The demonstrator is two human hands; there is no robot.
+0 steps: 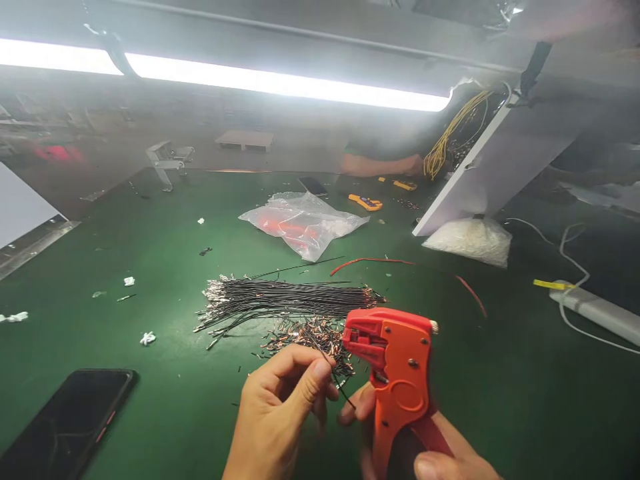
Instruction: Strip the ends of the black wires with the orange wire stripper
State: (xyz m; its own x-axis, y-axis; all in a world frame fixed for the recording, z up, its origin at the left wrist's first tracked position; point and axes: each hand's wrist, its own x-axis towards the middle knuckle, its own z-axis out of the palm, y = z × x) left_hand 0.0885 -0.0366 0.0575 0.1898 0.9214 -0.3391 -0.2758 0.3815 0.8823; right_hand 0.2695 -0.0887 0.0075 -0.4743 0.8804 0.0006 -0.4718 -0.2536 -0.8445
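Note:
Thumb and fingers of my left hand [285, 407] pinch a thin black wire [344, 392] at the lower middle. My right hand [450, 447] is wrapped round the handle of an orange and red wire stripper [405, 367], whose red jaws point left. One fingertip of that hand is near the wire's lower end; whether it touches is unclear. Behind the hands lies a bundle of black wires [300, 298] with pale tips at the left and copper ends at the right. Short cut pieces [320, 333] are heaped between the bundle and my hands.
A phone [70, 427] lies front left on the green table [165, 260]. Farther back are a clear plastic bag [305, 223], a yellow tool [366, 202] and a red wire [373, 259]. A white bag [470, 241] sits by a slanted panel [500, 163]. A lamp [275, 81] hangs above.

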